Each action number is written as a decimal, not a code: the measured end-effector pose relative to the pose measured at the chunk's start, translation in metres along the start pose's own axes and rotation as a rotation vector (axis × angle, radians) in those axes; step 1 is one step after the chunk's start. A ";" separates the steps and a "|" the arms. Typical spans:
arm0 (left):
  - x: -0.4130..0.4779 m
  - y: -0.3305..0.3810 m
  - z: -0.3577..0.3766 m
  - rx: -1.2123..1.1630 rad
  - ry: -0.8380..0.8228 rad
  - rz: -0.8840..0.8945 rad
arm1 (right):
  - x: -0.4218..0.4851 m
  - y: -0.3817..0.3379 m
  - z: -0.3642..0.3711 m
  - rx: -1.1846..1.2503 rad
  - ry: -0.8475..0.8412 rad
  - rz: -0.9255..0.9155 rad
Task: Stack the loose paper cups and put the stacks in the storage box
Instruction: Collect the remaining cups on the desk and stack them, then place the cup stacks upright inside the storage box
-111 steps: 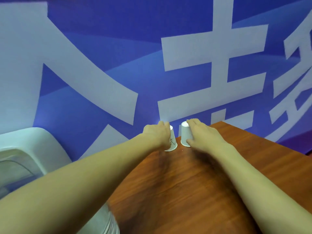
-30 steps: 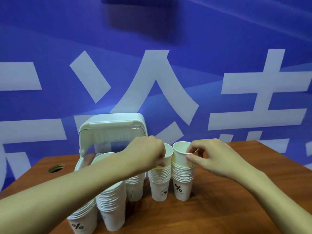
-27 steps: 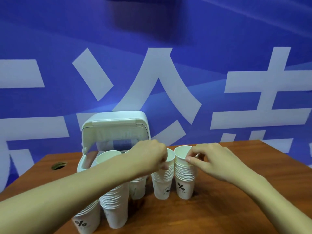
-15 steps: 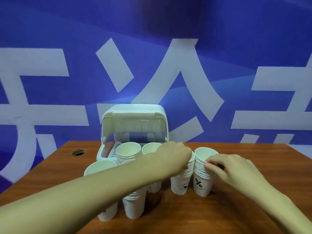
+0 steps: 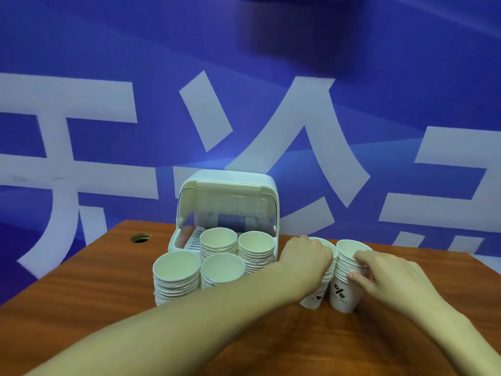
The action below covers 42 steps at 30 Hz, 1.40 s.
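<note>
Step in hand: stacking looks nearly done; we judge this to be the grasp before loading.

Left hand: draped over the top of the left stack, knuckles up, fingers curled down its far side. The fingertips are hidden, so we cannot tell how tightly they close. We read it as a grip round the upper cups.

Right hand: wrapped round the upper rims of the right stack, the one printed with a percent sign. Fingers are pressed together and curled against the near side, with the thumb up by the top rim.

The two held stacks stand upright on the table, touching each other, just right of the box. Neither looks lifted.

The box sits at the table's far edge with its lid swung up and its mouth facing us. Four more stacks cluster at the mouth. The front pair is on the table. The rear pair overlaps the box's front rim, and we cannot tell whether it is inside. No loose cups are in view.

Also present: a round hole in the table left of the box, and a blue banner behind.

Next move, as we judge it:
- Lift both stacks straight up, gripping low enough that the nested cups do not slide apart.
- Carry them left over the cluster and set them deep in the box.
- The cluster blocks the mouth, so it may need shifting first.
- Risk: tall stacks lean, and a brush against a neighbour could topple it.
</note>
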<state>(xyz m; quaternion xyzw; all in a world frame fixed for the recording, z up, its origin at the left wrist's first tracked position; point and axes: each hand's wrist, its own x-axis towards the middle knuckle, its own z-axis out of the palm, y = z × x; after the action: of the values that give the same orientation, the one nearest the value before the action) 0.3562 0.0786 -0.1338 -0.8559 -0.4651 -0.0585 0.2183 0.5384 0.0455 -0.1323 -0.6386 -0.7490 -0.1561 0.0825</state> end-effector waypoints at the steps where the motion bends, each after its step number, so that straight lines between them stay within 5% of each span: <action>1: 0.000 0.002 -0.003 -0.010 0.042 -0.008 | 0.000 -0.001 0.001 -0.018 -0.016 -0.005; 7: -0.041 -0.031 -0.063 -0.060 0.255 0.002 | -0.020 -0.011 -0.016 0.068 0.352 -0.075; 10: -0.079 -0.081 -0.097 -0.078 0.297 -0.027 | -0.026 -0.042 -0.036 0.200 0.368 -0.228; 16: -0.123 -0.179 -0.089 -0.115 -0.009 -0.165 | 0.000 -0.126 -0.040 0.201 0.199 -0.365; 22: -0.121 -0.203 -0.054 -0.359 -0.262 -0.066 | 0.016 -0.158 -0.020 0.090 0.036 -0.374; 28: -0.095 -0.203 -0.030 -0.515 -0.466 -0.022 | 0.023 -0.155 -0.004 0.072 0.049 -0.365; 33: -0.076 -0.189 -0.032 -0.358 -0.650 -0.017 | 0.030 -0.156 0.004 0.020 0.158 -0.386; 42: -0.080 -0.175 -0.017 -0.200 -0.424 -0.033 | 0.031 -0.152 0.014 0.074 0.240 -0.404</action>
<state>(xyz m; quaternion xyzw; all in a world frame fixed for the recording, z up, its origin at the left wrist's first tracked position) 0.1690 0.0928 -0.0870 -0.8587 -0.5063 0.0733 0.0288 0.3850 0.0587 -0.1544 -0.4492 -0.8516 -0.2165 0.1614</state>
